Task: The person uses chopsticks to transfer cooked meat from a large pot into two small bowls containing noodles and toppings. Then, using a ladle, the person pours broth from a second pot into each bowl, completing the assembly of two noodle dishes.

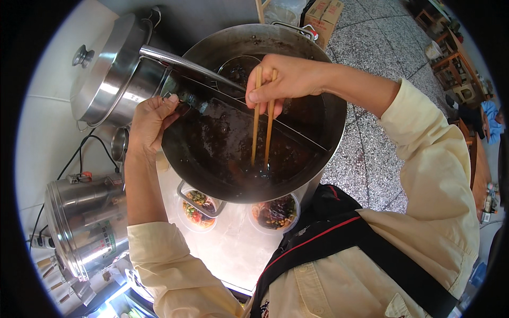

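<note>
Speckled, slab-jointed floor and a pale counter are seen around a divided steel pot.
Two slim wooden chopsticks are held by the right hand, nearly parallel and slightly parted; their tips are dipped into dark, glossy broth in the compartment nearer the body. The pot is split by a thin, straight metal divider, crossed by a long cylindrical metal handle. At the left rim, thumb and fingers of the left hand are drawn close together; whether anything is pinched cannot be told. Beneath the near rim, two round bowls of chopped, multicoloured food are noted. A domed, smooth steel lid is observed at left.
</note>
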`<state>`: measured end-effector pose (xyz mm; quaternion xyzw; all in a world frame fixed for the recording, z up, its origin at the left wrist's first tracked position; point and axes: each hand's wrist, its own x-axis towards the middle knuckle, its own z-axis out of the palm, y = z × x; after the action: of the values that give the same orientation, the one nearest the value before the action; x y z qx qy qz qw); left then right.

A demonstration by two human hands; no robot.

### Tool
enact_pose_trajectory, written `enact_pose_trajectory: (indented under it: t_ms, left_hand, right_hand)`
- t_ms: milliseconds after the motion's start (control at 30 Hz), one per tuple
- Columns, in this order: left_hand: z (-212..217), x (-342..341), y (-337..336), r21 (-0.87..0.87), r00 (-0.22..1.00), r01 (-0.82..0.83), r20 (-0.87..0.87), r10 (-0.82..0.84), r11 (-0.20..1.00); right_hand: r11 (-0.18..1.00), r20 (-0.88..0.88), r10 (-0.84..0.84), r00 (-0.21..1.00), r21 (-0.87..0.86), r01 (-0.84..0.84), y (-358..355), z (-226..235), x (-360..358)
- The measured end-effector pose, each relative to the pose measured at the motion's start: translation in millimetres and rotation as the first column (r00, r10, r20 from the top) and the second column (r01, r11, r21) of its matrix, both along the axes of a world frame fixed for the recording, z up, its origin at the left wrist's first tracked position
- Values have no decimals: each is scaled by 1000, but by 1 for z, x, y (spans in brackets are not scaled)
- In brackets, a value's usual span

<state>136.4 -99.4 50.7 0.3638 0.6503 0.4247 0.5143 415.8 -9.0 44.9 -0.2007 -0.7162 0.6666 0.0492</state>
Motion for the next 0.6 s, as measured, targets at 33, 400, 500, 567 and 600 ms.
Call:
enact_pose_trajectory:
  t_ms: [33,400,500,567,600]
  left_hand:
    - [0,0,0,5,1000,-2,3,2,1000]
    - [-2,-7,2,-2,999,-36,19,37,999]
    - [-2,-7,3,-4,999,-45,27,45,999]
    - [-1,-7,3,-5,997,-68,23,68,998]
    - [0,-7,3,0,998,-56,25,56,998]
  right_hand:
    - [1000,0,-12,1000,0,12,2,3,4]
    - [986,-40,-165,985,-26,165,15,2,15]
    - [981,-57,-191,980,-45,189,16,0,13]
    - [978,-53,-202,978,-62,198,14,0,12]
    - [977,-43,-204,978,-72,201,13,0,11]
